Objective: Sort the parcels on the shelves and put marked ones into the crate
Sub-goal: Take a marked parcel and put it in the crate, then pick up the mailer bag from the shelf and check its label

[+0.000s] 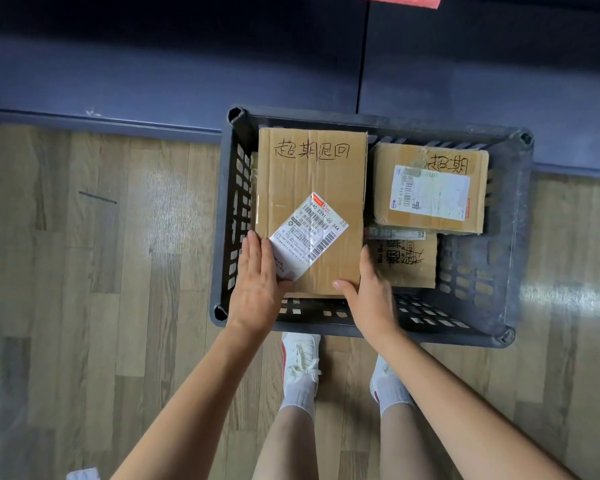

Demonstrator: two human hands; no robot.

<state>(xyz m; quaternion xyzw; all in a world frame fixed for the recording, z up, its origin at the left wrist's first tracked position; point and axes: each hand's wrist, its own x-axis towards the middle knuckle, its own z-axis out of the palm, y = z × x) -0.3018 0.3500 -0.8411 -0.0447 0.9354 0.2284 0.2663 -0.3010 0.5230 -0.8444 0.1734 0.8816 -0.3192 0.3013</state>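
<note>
Crate: dark plastic lattice crate [515, 237] is sitting on the wood-plank floor [84, 271], against a dark blue base panel [187, 71].
Large parcel: tall cardboard box [312, 188], handwritten in marker along its far end and bearing a slanted shipping label [307, 237], is lying in the crate's left half.
Left hand: left hand [258, 275] is lying flat on the box's near left corner, fingers straight and together, partly covering the label, gripping nothing.
Right hand: right hand [368, 289] is cupping the box's near right corner, thumb lying across the top face, fingers running down the right side.
Other parcels: smaller marked box [430, 192] is resting in the far right of the crate, overlapping a lower marked carton [404, 261].
Feet: white sneakers [300, 365] are standing just beside the crate's near wall.
</note>
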